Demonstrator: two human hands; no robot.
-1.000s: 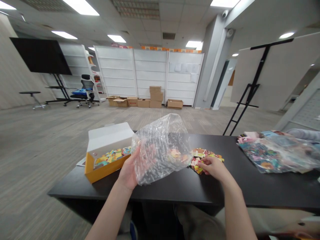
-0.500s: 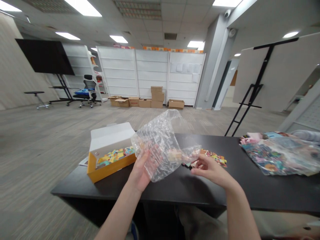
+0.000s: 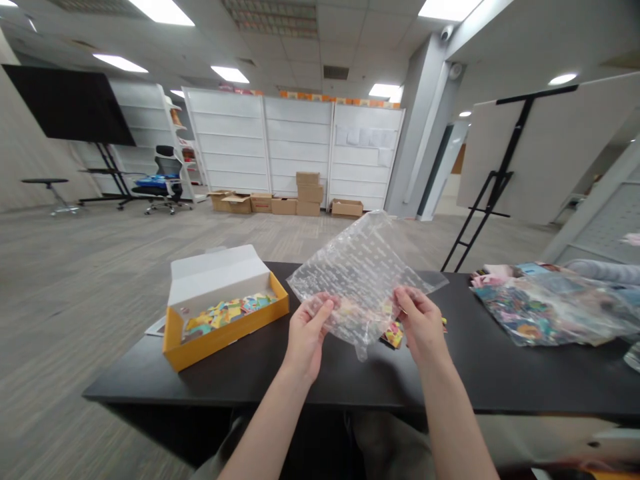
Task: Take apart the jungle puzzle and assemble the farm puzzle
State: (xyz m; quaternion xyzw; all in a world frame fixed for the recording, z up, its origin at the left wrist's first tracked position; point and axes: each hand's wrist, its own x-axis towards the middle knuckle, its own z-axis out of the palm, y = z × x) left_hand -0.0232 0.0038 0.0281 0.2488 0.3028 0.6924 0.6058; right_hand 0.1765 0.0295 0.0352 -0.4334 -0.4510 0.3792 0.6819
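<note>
Pinching a clear bag (image 3: pixel 367 260) low on either side, the left hand (image 3: pixel 307 335) and right hand (image 3: pixel 421 323) hold it above a black table (image 3: pixel 350 388), right of a yellow box (image 3: pixel 227 339). It looks light, limp, slick and easily torn, likely best gripped by its edges.

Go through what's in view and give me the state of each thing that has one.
Left hand: pinching the clear bag
Right hand: pinching the clear bag
Clear bag: held spread; contents unclear
Yellow box: open
White lid: raised
Puzzle pieces: on the table, partly hidden
Screen: dark
</note>
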